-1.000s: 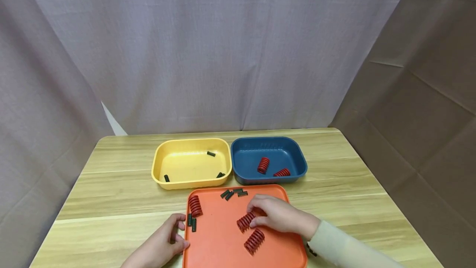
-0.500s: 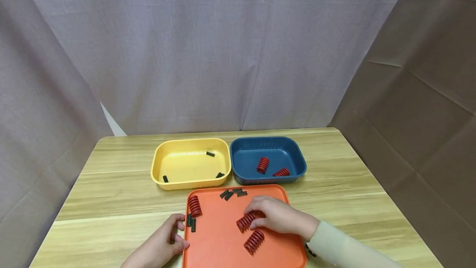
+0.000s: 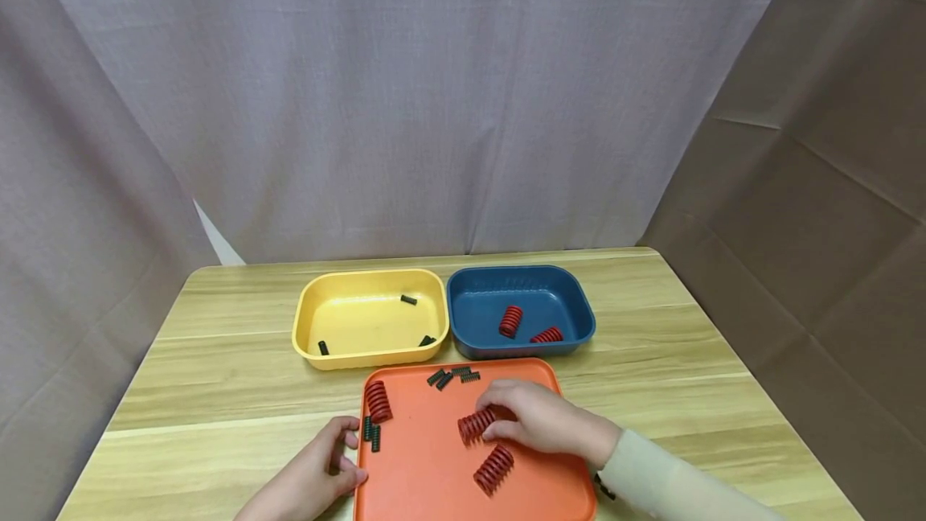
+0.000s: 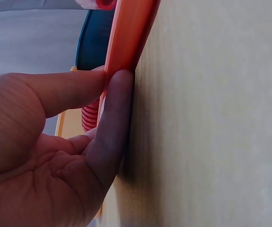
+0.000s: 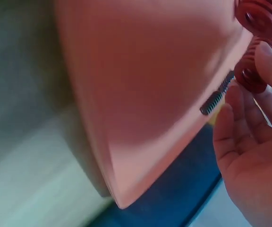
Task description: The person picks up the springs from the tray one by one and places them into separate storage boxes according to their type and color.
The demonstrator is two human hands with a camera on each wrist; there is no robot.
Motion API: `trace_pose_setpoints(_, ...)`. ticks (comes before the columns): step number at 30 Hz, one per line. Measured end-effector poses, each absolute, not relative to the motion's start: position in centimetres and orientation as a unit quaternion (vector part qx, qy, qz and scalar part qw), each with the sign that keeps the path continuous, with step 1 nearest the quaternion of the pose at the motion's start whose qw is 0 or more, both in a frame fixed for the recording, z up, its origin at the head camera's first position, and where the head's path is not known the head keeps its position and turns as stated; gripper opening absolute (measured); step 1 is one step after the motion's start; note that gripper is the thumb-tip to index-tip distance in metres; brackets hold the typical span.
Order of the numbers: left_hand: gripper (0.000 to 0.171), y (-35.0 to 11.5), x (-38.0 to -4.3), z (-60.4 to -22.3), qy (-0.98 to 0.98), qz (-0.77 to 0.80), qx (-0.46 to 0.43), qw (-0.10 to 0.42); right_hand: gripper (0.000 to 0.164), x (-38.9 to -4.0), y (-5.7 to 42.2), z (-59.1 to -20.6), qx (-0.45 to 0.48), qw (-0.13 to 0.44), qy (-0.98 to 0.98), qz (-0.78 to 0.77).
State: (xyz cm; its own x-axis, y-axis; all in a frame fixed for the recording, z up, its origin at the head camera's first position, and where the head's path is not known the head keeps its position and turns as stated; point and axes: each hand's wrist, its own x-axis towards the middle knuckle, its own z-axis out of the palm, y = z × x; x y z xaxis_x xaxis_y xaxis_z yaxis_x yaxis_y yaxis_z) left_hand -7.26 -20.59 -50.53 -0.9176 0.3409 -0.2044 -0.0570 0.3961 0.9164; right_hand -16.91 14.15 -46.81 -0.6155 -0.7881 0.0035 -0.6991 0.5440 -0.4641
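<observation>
My left hand (image 3: 315, 469) pinches the left rim of the orange tray (image 3: 412, 481); the left wrist view shows the thumb (image 4: 72, 92) on one side and a finger underneath. Above the tray, right of its middle, my right hand (image 3: 542, 418) holds a thick red coil spring (image 3: 473, 427) between thumb and fingertips. In the right wrist view the thumb lies along that spring (image 5: 250, 71). Just nearer lies a second red spring (image 3: 494, 469). A third red spring (image 3: 379, 402) lies by the tray's left edge, with two small dark springs (image 3: 371, 432) beside it.
Several small dark springs (image 3: 444, 379) lie at the tray's far edge. Behind it, a yellow bin (image 3: 362, 359) holds small dark springs, and a blue bin (image 3: 463, 340) beside it holds two red ones. A dark object (image 3: 604, 487) shows partly under the right sleeve.
The held red spring has shifted slightly toward the far left and turned a little flatter across the view. My left hand keeps its place at the tray's rim.
</observation>
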Motion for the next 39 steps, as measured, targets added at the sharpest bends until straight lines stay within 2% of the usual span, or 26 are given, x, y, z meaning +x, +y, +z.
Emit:
trace_pose_setpoints(6,0.061,-20.6,-7.3,-50.4,0.815,0.541,0.09,0.184,0.023,-17.9,14.5,-45.3,-0.402,0.047,0.881,-0.246)
trace_pose_setpoints(16,0.062,-20.7,-7.4,-50.5,0.813,0.544,0.088,0.191,0.026,-20.3,15.9,-43.3,-0.342,-0.079,0.893,-0.283)
trace_pose_setpoints(31,0.059,-20.6,-7.3,-50.5,0.817,0.538,0.101,0.18,0.031,-24.1,18.1,-43.9,-0.188,-0.129,0.935,-0.272)
trace_pose_setpoints(39,0.059,-20.6,-7.4,-50.4,0.816,0.539,0.092,0.186,0.035,-25.8,18.7,-44.5,-0.113,-0.132,0.952,-0.251)
